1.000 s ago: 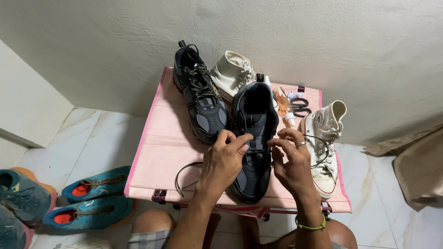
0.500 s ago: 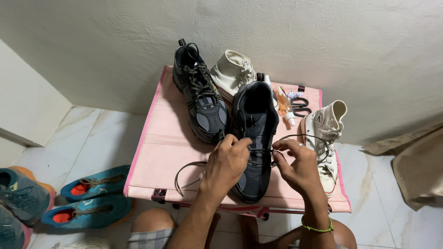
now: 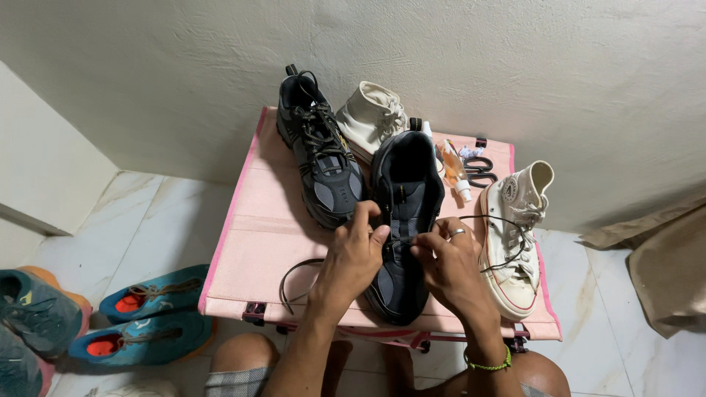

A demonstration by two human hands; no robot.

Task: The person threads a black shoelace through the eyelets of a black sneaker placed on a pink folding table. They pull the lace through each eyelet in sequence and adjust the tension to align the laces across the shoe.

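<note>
A black and grey sneaker (image 3: 407,191) lies in the middle of a pink folding table (image 3: 254,242), toe toward me. My left hand (image 3: 351,261) rests on the shoe's left side and pinches its dark lace (image 3: 293,273), which loops off to the left. My right hand (image 3: 448,265), with a ring on one finger, pinches the other lace end at the eyelets; that lace arcs to the right over a white high-top (image 3: 515,235). The matching black sneaker (image 3: 320,158), laced, lies just left of it.
A second cream high-top (image 3: 371,117) stands at the back by the wall. A small spray bottle (image 3: 454,169) and black scissors (image 3: 479,169) lie behind the shoes. Teal and orange sneakers (image 3: 147,316) sit on the tiled floor at left. Brown paper (image 3: 669,257) lies at right.
Both hands have slid down the shoe toward me, and the right lace end now arcs out over the white high-top.
</note>
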